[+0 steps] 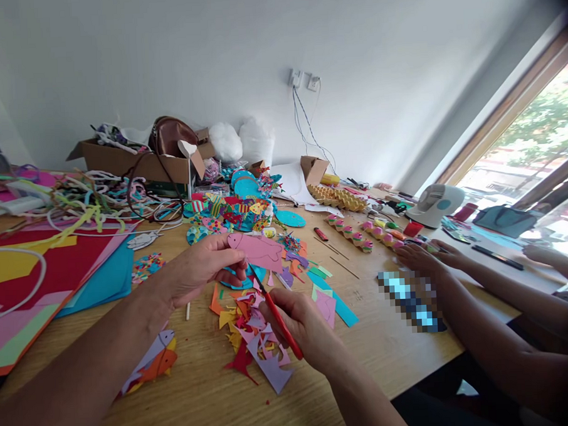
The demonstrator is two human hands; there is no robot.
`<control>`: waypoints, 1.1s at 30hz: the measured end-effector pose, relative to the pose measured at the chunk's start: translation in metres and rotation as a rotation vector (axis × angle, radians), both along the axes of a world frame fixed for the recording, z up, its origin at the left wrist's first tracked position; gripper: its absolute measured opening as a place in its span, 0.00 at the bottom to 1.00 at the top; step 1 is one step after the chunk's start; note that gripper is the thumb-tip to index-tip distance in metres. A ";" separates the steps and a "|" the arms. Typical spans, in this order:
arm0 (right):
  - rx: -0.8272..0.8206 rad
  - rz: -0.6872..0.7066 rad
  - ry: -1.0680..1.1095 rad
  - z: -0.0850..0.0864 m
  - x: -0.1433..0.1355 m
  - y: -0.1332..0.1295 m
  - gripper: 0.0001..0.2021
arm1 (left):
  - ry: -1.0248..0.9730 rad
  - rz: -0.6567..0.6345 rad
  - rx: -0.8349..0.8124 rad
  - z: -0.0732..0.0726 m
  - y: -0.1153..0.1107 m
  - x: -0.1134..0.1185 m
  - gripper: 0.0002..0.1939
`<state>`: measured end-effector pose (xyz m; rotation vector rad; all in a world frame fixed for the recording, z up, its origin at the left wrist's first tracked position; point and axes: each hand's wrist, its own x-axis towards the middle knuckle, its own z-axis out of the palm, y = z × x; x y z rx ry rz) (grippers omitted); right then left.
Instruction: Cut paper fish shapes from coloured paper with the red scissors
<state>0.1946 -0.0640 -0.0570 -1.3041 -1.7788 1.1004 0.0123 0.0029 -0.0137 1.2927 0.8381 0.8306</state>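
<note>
Between the thumb and fingers of my left hand (208,266) is a piece of pink paper (260,252) with a fish outline drawn on it. My right hand (300,319) is closed around red-handled scissors (280,317). Their blades reach up to the lower edge of the pink paper, near my left fingertips. Under both hands lies a heap of paper scraps (266,358) in purple, red, yellow and pink. Cut-out paper fish (161,359) in orange and lilac rest on the table below my left forearm, which partly hides them.
Large coloured sheets (56,279) cover the left side. Behind them are tangled cords (92,193) and a cardboard box (135,163). Decorated paper fish (237,209) lie at the centre back. At right, another person's hands (422,260) are near painted egg-carton strips (355,235) and a white cap (437,203).
</note>
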 end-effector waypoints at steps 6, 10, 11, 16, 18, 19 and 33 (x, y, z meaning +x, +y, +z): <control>-0.008 -0.196 0.288 -0.009 -0.006 0.000 0.14 | -0.141 0.131 0.015 -0.007 0.003 0.001 0.07; 0.143 -0.435 0.654 -0.004 -0.016 0.009 0.14 | -0.124 0.105 -0.008 -0.009 -0.002 0.008 0.08; 0.159 -0.442 0.707 -0.001 -0.018 0.012 0.15 | -0.119 0.089 -0.007 -0.009 -0.003 0.011 0.08; 0.234 -0.433 0.716 0.007 -0.020 0.026 0.14 | -0.052 0.038 -0.021 -0.009 -0.008 0.015 0.08; 0.252 -0.433 0.653 0.008 -0.016 0.030 0.13 | -0.007 -0.008 -0.008 -0.008 -0.007 0.013 0.09; 0.255 -0.420 0.619 0.009 -0.014 0.032 0.13 | 0.015 -0.026 0.020 -0.007 -0.006 0.011 0.10; 0.153 -0.191 0.410 0.028 -0.007 0.034 0.13 | 0.236 -0.203 0.248 -0.003 -0.001 0.001 0.04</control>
